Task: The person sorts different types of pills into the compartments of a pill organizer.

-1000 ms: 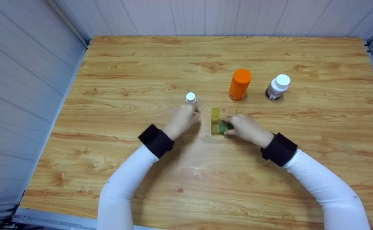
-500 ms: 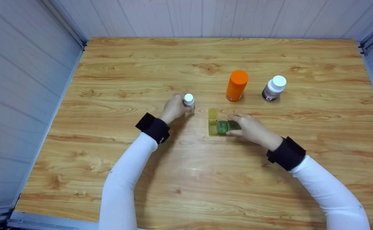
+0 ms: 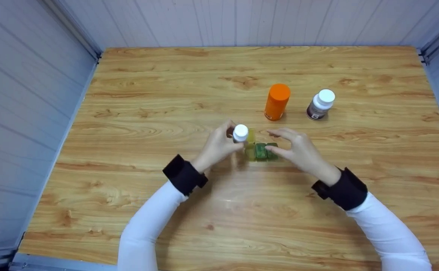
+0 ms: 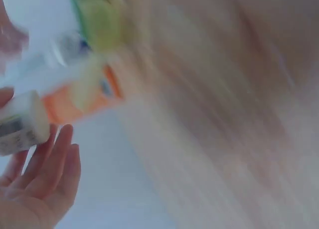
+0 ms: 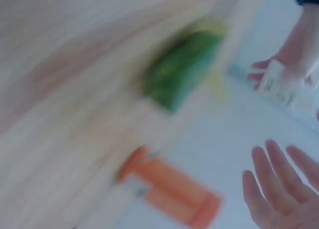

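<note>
My left hand (image 3: pixel 219 146) grips a small white-capped pill bottle (image 3: pixel 240 134), held up off the table beside the pill organizer. In the left wrist view the white bottle (image 4: pixel 22 123) shows a printed label between thumb and fingers. The pill organizer (image 3: pixel 261 151) has green compartments with closed lids and a yellow one at its left end, its yellow lid (image 3: pixel 251 135) flipped back. My right hand (image 3: pixel 298 149) hovers at the organizer's right end, thumb and fingers spread apart, holding nothing. In the right wrist view the right-hand fingers (image 5: pixel 279 189) are extended.
Behind the organizer stands an orange bottle (image 3: pixel 277 102) with an orange cap. To its right is a white bottle (image 3: pixel 320 104) with a dark label. The wooden table (image 3: pixel 148 94) is bordered by white panel walls (image 3: pixel 174 22) at the back and sides.
My left hand has taken hold of the small white bottle, lifted it and brought it right, close to the organizer. My right hand has let go of the organizer and spread its fingers.
</note>
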The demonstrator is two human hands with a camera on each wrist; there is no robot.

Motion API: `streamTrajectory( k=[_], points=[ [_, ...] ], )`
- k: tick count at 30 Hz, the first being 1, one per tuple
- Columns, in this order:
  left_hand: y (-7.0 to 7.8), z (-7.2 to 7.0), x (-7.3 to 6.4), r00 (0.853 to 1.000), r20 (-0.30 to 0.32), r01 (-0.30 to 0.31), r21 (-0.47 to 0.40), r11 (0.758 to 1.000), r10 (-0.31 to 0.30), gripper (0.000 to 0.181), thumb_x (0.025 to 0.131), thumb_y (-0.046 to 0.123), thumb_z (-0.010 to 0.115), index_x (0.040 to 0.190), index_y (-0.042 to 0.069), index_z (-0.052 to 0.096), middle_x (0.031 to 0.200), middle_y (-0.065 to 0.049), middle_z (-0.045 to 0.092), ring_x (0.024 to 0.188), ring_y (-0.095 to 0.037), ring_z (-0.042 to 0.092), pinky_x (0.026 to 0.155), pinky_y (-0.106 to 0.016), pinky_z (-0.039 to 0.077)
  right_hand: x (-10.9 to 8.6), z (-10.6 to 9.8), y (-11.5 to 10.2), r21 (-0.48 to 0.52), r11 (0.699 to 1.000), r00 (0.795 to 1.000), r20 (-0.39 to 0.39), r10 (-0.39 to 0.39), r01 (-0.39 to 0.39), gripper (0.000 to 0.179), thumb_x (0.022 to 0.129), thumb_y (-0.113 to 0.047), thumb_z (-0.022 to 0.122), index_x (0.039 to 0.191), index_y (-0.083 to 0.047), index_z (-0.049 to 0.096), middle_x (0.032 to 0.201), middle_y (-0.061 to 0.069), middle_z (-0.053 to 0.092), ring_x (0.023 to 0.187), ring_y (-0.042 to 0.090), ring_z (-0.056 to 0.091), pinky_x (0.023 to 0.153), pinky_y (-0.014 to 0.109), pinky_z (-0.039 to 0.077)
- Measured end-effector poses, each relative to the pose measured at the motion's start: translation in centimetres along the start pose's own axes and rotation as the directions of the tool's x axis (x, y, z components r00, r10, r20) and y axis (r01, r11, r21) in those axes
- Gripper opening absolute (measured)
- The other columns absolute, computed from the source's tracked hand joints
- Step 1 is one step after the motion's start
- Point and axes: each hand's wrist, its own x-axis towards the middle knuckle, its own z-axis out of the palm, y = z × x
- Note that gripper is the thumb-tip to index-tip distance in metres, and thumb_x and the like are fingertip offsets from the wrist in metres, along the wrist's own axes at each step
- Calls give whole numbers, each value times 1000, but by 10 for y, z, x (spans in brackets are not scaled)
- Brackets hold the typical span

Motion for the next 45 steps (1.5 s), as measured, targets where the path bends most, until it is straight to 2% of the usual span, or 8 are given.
streamTrajectory(
  k=[6,14,20,23,30,38,41,45],
  points=[
    [30,20,-28,982,-60,-180,-57,982,177,36,72,9,72,99,-4,52,93,-14,60,81,-20,59,73,-23,49,-8,9,-38,238,971,987,-152,44,-7,51,69,-9,74,117,-2,56,110,8,60,97,21,55,86,30,43],
    [45,39,-41,853,-268,-457,33,889,449,29,69,2,70,91,-5,53,82,-11,57,69,-16,57,63,-21,49,-16,20,-60,499,866,946,-267,184,-27,38,68,2,73,104,5,61,105,12,62,100,15,53,92,28,37],
    [50,38,-43,834,-229,-524,-42,851,502,29,70,2,71,92,-5,53,82,-12,59,68,-16,57,62,-19,49,-23,19,-58,567,813,949,-308,63,130,34,69,7,69,102,8,61,102,13,62,101,20,53,91,29,39],
    [52,36,-46,844,-189,-526,-107,844,502,29,71,3,71,92,-6,54,82,-13,60,69,-18,58,63,-20,50,-26,14,-57,598,786,967,-255,1,156,34,72,6,67,104,10,59,106,15,61,106,23,51,95,31,37],
    [62,27,-49,954,67,-239,-423,874,293,35,70,-1,71,100,-10,56,95,-19,57,78,-10,55,71,-29,50,-26,-1,-50,688,705,984,-87,-155,171,31,81,-4,61,111,5,58,113,8,59,120,25,39,103,33,27],
    [69,20,-47,901,388,63,-561,825,196,39,78,-12,56,115,-19,44,112,-31,50,97,-14,53,87,-34,45,-26,-8,-43,809,583,963,97,-253,72,38,88,-25,53,119,-4,54,127,12,49,124,25,36,98,32,34],
    [69,21,-47,915,359,46,-547,836,185,41,78,-11,58,116,-17,44,112,-29,51,95,-13,53,86,-31,45,-25,-9,-40,823,566,961,125,-246,38,42,88,-27,53,122,-4,51,128,11,48,122,24,39,97,32,36],
    [67,26,-47,975,138,-85,-482,872,171,42,71,-2,70,108,-10,52,103,-20,56,84,-9,53,77,-26,47,-23,-6,-39,856,516,989,36,-141,42,45,82,-22,62,121,0,50,122,13,53,115,25,46,97,32,36]
  ],
)
